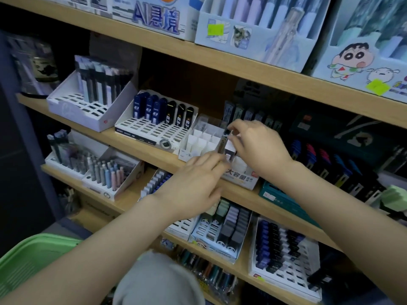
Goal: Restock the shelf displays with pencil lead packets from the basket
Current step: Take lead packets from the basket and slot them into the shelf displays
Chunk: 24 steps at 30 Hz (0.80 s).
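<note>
Right hand point(253, 146) grip pinches small white-and-dark lead packet point(230, 150) upright at right edge of white cardboard divider box point(198, 137) (left hand point(193, 183) fingers straight, just below-left).

Dim, bluish light — soft blur throughout, dark left edge, wide-angle bending at borders.

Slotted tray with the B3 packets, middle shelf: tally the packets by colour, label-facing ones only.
Blue packets: 3
Black packets: 3
Total: 6, all standing in the back row of the slotted tray. Any packets hidden behind them can't be counted.
</note>
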Each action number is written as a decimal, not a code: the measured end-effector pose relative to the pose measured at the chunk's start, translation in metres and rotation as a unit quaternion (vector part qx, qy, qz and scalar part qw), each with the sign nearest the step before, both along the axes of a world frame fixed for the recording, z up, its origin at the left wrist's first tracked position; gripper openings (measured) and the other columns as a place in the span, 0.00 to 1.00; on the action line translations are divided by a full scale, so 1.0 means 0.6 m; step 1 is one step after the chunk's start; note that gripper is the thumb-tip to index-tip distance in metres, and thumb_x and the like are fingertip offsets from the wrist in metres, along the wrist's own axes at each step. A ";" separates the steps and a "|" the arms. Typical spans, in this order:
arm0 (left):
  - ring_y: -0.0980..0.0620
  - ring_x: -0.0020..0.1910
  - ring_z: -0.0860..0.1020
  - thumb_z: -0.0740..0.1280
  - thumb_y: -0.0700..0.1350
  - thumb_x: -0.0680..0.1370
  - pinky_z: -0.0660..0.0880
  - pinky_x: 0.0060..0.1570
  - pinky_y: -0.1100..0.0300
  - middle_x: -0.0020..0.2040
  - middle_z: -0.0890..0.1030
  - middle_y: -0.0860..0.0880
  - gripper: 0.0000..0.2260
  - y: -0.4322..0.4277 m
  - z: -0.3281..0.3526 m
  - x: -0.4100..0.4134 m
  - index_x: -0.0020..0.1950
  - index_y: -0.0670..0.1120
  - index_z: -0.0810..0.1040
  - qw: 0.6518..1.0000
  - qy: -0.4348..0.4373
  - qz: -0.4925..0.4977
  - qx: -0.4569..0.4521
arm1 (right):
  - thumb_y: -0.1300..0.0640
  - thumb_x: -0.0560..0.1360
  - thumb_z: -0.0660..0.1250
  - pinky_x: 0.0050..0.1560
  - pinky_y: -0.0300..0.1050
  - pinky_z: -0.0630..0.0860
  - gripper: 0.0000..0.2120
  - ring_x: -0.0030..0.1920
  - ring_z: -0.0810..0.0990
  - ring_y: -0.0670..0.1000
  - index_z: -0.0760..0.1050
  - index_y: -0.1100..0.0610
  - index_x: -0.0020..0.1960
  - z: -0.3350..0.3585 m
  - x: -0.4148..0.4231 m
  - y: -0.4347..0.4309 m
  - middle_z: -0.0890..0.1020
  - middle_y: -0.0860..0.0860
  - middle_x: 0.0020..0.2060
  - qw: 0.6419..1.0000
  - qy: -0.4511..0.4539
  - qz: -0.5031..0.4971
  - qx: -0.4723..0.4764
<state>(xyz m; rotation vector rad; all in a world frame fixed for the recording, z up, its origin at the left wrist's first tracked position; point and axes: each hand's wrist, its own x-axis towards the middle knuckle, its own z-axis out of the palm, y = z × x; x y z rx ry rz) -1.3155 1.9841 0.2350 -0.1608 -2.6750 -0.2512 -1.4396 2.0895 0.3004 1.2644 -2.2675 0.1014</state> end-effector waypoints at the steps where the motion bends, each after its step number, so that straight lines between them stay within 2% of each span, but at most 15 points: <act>1: 0.52 0.70 0.59 0.60 0.47 0.80 0.54 0.69 0.59 0.69 0.65 0.49 0.22 -0.009 -0.003 0.009 0.73 0.47 0.63 1.000 0.012 0.011 -0.020 | 0.55 0.80 0.59 0.47 0.47 0.71 0.13 0.56 0.76 0.56 0.72 0.58 0.63 -0.002 0.010 -0.003 0.80 0.54 0.53 1.000 0.017 0.015 -0.016; 3: 0.48 0.59 0.70 0.60 0.47 0.76 0.62 0.60 0.57 0.58 0.74 0.47 0.17 -0.029 -0.014 0.034 0.64 0.45 0.73 0.997 0.028 0.048 -0.058 | 0.55 0.79 0.60 0.48 0.48 0.71 0.12 0.53 0.76 0.57 0.74 0.59 0.59 -0.012 0.036 -0.016 0.80 0.55 0.50 0.997 0.055 0.052 -0.035; 6: 0.47 0.46 0.73 0.55 0.49 0.73 0.63 0.48 0.56 0.46 0.76 0.47 0.16 -0.072 -0.051 0.084 0.51 0.44 0.77 0.990 0.020 0.119 -0.077 | 0.56 0.78 0.61 0.44 0.49 0.71 0.09 0.47 0.75 0.56 0.77 0.59 0.52 -0.046 0.079 -0.051 0.78 0.54 0.44 0.988 0.090 0.110 -0.056; 10: 0.46 0.44 0.73 0.56 0.50 0.73 0.62 0.43 0.54 0.43 0.74 0.49 0.13 -0.141 -0.147 0.177 0.47 0.46 0.76 0.976 -0.021 0.205 -0.068 | 0.56 0.76 0.64 0.42 0.46 0.71 0.06 0.43 0.75 0.54 0.77 0.57 0.49 -0.135 0.138 -0.099 0.77 0.53 0.42 0.984 0.035 0.172 -0.019; 12: 0.46 0.42 0.72 0.56 0.50 0.71 0.60 0.42 0.54 0.41 0.74 0.48 0.13 -0.175 -0.213 0.229 0.46 0.46 0.76 0.963 -0.069 0.257 -0.038 | 0.54 0.77 0.60 0.41 0.44 0.69 0.09 0.42 0.75 0.53 0.77 0.56 0.47 -0.199 0.163 -0.122 0.76 0.51 0.40 0.981 -0.002 0.195 0.014; 14: 0.47 0.41 0.71 0.57 0.51 0.70 0.62 0.41 0.54 0.40 0.75 0.48 0.14 -0.205 -0.285 0.282 0.46 0.46 0.78 0.946 -0.127 0.297 -0.013 | 0.52 0.75 0.55 0.39 0.44 0.72 0.13 0.41 0.77 0.52 0.78 0.55 0.46 -0.272 0.184 -0.149 0.77 0.51 0.40 0.973 -0.051 0.217 0.062; 15: 0.47 0.40 0.73 0.60 0.51 0.70 0.64 0.41 0.54 0.41 0.75 0.49 0.13 -0.217 -0.319 0.308 0.46 0.46 0.78 0.936 -0.161 0.313 -0.008 | 0.53 0.75 0.57 0.38 0.44 0.75 0.12 0.40 0.78 0.52 0.78 0.55 0.45 -0.310 0.194 -0.163 0.78 0.50 0.39 0.968 -0.070 0.227 0.083; 17: 0.45 0.38 0.76 0.69 0.51 0.67 0.70 0.37 0.55 0.40 0.75 0.48 0.11 -0.236 -0.384 0.352 0.45 0.47 0.78 0.912 -0.234 0.337 0.014 | 0.55 0.72 0.68 0.37 0.43 0.77 0.04 0.39 0.79 0.51 0.79 0.55 0.45 -0.390 0.212 -0.191 0.78 0.50 0.39 0.954 -0.120 0.241 0.130; 18: 0.44 0.37 0.77 0.73 0.51 0.65 0.73 0.36 0.55 0.39 0.75 0.48 0.13 -0.244 -0.414 0.370 0.45 0.47 0.78 0.897 -0.272 0.346 0.033 | 0.57 0.70 0.73 0.36 0.43 0.78 0.06 0.39 0.79 0.51 0.78 0.55 0.45 -0.428 0.221 -0.206 0.78 0.50 0.39 0.945 -0.157 0.244 0.155; 20: 0.43 0.40 0.79 0.67 0.54 0.67 0.75 0.37 0.53 0.42 0.78 0.46 0.17 -0.258 -0.466 0.396 0.49 0.45 0.81 0.862 -0.347 0.364 0.068 | 0.59 0.71 0.72 0.41 0.45 0.79 0.09 0.45 0.79 0.53 0.77 0.58 0.50 -0.500 0.238 -0.234 0.78 0.53 0.44 0.912 -0.228 0.244 0.238; 21: 0.42 0.47 0.79 0.61 0.55 0.70 0.76 0.44 0.51 0.48 0.79 0.45 0.22 -0.262 -0.485 0.403 0.56 0.44 0.80 0.841 -0.385 0.368 0.100 | 0.60 0.76 0.67 0.48 0.46 0.77 0.10 0.51 0.78 0.54 0.75 0.59 0.56 -0.536 0.247 -0.246 0.77 0.54 0.50 0.890 -0.261 0.249 0.280; 23: 0.44 0.65 0.70 0.53 0.54 0.76 0.67 0.61 0.52 0.67 0.71 0.44 0.28 -0.272 -0.530 0.409 0.73 0.44 0.66 0.806 -0.427 0.386 0.139 | 0.60 0.81 0.58 0.56 0.44 0.69 0.13 0.60 0.71 0.54 0.68 0.60 0.65 -0.609 0.261 -0.266 0.72 0.55 0.60 0.846 -0.337 0.238 0.337; 24: 0.46 0.70 0.64 0.53 0.54 0.79 0.62 0.66 0.53 0.72 0.65 0.46 0.27 -0.277 -0.554 0.409 0.76 0.45 0.59 0.798 -0.441 0.381 0.151 | 0.59 0.81 0.57 0.57 0.44 0.68 0.14 0.62 0.70 0.54 0.66 0.59 0.67 -0.640 0.269 -0.274 0.70 0.54 0.62 0.826 -0.380 0.220 0.355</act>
